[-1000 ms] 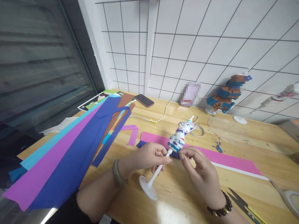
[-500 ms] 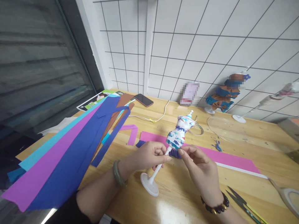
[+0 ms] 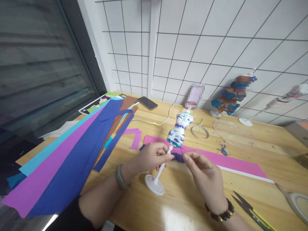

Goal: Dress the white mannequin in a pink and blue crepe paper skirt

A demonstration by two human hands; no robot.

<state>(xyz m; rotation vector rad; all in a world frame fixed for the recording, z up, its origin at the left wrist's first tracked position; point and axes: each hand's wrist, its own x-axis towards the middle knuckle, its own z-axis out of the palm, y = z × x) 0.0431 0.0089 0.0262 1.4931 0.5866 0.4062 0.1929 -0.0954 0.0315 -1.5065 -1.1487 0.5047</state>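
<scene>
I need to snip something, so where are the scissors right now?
In the head view, the scissors lie on the table at the lower right, between the right hand and the roll of tape.

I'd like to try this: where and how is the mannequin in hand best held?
Probably by the stem, just under the torso, from the left, as the left grip has it. The stem is slim and straight, easy to close round, and leaves the wider torso free. The mannequin leans right toward its top, and the right grip is on that side.
</scene>
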